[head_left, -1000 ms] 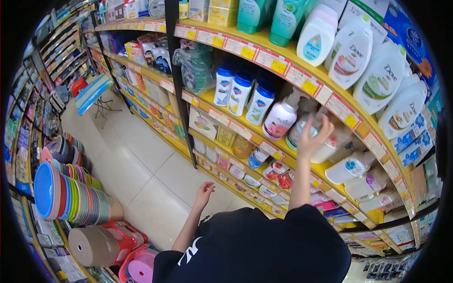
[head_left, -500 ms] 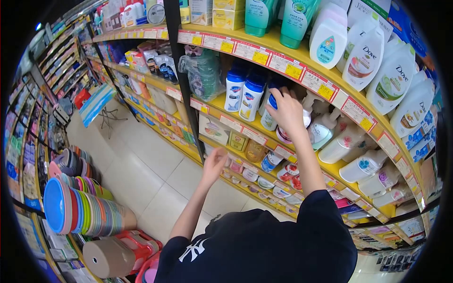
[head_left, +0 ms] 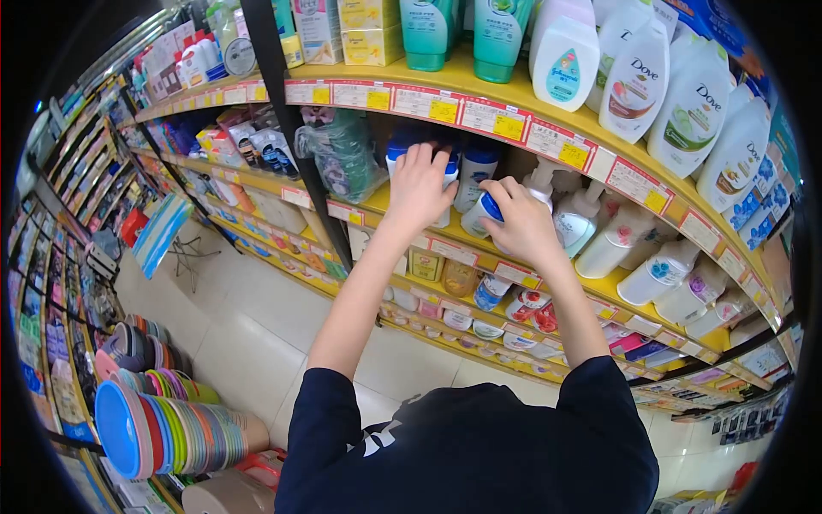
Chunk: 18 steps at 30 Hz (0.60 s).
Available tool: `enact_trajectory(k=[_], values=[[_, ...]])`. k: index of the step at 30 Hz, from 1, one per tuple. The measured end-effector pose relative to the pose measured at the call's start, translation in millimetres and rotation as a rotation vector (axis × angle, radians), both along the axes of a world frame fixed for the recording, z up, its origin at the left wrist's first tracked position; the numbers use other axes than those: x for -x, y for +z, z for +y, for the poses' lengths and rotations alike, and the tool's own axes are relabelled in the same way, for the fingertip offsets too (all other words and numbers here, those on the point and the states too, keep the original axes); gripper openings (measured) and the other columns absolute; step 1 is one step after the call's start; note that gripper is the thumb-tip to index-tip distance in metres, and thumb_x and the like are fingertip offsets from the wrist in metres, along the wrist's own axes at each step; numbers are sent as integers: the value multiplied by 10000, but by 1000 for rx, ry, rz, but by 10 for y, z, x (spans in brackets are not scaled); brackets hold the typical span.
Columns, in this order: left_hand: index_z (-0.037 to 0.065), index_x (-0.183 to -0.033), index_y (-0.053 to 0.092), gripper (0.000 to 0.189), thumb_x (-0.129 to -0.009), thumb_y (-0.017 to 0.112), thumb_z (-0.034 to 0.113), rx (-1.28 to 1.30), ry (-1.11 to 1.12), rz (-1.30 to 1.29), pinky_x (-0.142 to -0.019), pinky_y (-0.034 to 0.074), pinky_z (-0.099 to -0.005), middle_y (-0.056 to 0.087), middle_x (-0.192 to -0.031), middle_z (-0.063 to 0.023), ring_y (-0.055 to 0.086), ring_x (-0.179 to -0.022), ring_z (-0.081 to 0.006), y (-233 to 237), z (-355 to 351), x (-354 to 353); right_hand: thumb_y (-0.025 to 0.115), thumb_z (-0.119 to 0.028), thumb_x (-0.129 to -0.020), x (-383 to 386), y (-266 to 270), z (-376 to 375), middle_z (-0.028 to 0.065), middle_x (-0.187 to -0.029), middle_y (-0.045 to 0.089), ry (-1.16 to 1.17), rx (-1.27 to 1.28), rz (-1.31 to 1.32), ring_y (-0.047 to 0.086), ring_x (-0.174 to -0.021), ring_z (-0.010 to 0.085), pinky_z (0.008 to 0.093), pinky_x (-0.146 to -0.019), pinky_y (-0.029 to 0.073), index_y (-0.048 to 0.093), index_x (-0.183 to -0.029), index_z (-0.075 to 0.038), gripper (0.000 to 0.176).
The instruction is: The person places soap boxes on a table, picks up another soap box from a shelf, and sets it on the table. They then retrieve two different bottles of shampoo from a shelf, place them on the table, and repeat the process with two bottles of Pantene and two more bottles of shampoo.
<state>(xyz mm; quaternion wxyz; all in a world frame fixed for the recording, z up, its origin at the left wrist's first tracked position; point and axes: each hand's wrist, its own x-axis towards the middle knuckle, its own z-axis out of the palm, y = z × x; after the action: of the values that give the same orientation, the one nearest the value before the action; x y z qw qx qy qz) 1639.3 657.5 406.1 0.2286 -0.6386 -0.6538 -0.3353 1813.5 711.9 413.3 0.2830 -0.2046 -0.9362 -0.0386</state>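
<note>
My left hand (head_left: pixel 419 188) is curled over the blue caps of the white bottles (head_left: pixel 443 216) on the middle shelf, hiding most of them. To its right, my right hand (head_left: pixel 516 214) grips the blue cap of a tilted white bottle (head_left: pixel 473 224). Between my hands, another blue-capped bottle (head_left: pixel 474 182) stands upright farther back. White pump bottles (head_left: pixel 572 224) are just right of my right hand. A plastic-wrapped green pack (head_left: pixel 344 154) is left of my left hand.
Overhead, the yellow upper shelf edge (head_left: pixel 419 84) carries price labels and Dove bottles (head_left: pixel 634 90). A black post (head_left: pixel 295 128) divides the shelves. Stacked colourful basins (head_left: pixel 163 433) stand on the tiled floor (head_left: pixel 257 317) at lower left. A blue-striped board (head_left: pixel 163 234) is farther back.
My left hand has risen from below the shelf onto the blue-capped bottles. My right hand has shifted slightly lower, and the bottle at it now leans. The view has shifted.
</note>
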Motion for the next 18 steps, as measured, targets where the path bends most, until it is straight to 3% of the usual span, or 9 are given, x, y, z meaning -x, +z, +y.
enact_trajectory(k=[3,7,10,18], values=[[3,-984,509,444,-597,654,167,-15,-6,-13,-782,384,-363,432,-952,-136,409,-924,-293,36,-39,11,606,-179,-661,-35,19,-19,85,-853,477,7,24,2,529,-798,250,350,-616,447,445,-1024,-106,404],[53,-998,495,471,-570,679,124,56,-170,-82,-787,388,-349,432,-966,-133,424,-927,-307,89,-125,130,614,-191,-664,-60,24,-32,89,-826,490,34,32,3,541,-782,251,350,-607,447,447,-1034,-115,412],[59,-984,456,453,-579,657,91,297,-314,-278,-764,392,-373,443,-915,-146,447,-915,-332,71,-239,158,622,-200,-661,-51,70,-88,85,-806,499,-19,46,-73,542,-771,254,353,-607,444,451,-1039,-120,423],[61,-976,421,427,-614,642,107,114,-289,-229,-660,425,-388,491,-897,-137,503,-821,-341,-255,-531,111,636,-183,-639,20,13,-237,82,-794,506,74,-145,25,531,-788,248,362,-712,398,467,-1055,-134,452]])
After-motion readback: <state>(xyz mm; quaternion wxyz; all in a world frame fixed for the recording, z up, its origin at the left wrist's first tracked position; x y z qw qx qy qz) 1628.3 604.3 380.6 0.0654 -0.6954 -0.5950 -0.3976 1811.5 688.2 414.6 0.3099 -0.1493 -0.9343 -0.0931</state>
